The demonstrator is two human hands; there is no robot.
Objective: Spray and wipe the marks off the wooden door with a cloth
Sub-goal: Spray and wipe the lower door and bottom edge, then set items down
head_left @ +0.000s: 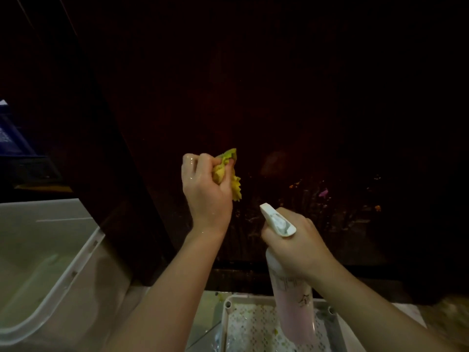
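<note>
Your left hand [205, 189] is clenching the yellow cloth [225, 174] against the dark wooden door [279, 97]; your right hand [299, 247] is gripping the spray bottle [291, 295].

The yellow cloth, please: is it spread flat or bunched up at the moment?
Bunched up: the left hand grips the yellow cloth in a crumpled wad, with frilly edges sticking out past the fingers.

A white tray [337, 329] below; a pale tub [50, 288] left.

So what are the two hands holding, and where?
Left hand grips the bunched yellow cloth around its middle; right hand holds the spray bottle at its neck.
</note>
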